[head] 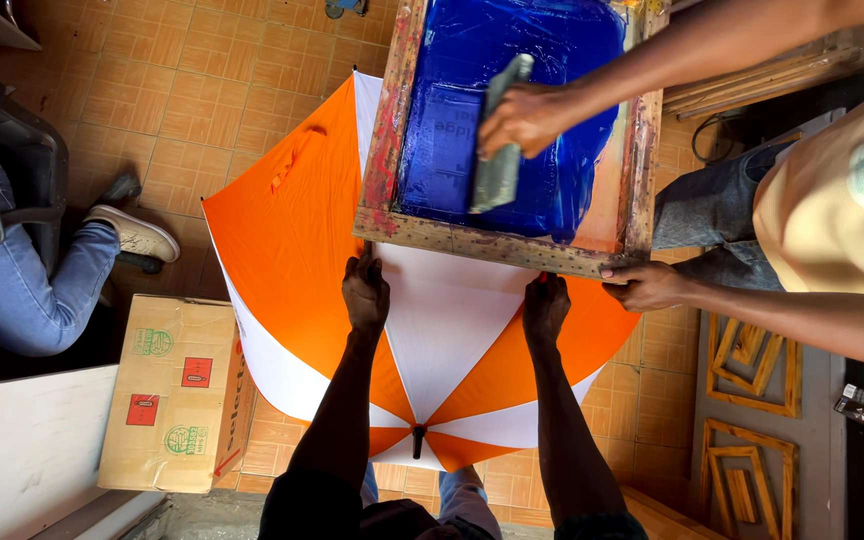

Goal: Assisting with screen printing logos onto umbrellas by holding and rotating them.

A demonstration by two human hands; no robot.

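Both hands, left hand [365,297] and right hand [546,308], press flat on the umbrella [292,230] at the wooden frame [492,247]'s near edge; best hold it tight while a co-worker's hand [520,118] drags the squeegee [500,150].

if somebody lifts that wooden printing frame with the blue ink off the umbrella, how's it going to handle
The wooden frame would likely lift stiffly, since its rails look solid. Its blue mesh looks wet, so it may smear or drip if tilted. The umbrella beneath is thin fabric and would probably spring or sag once the left hand and right hand release it.
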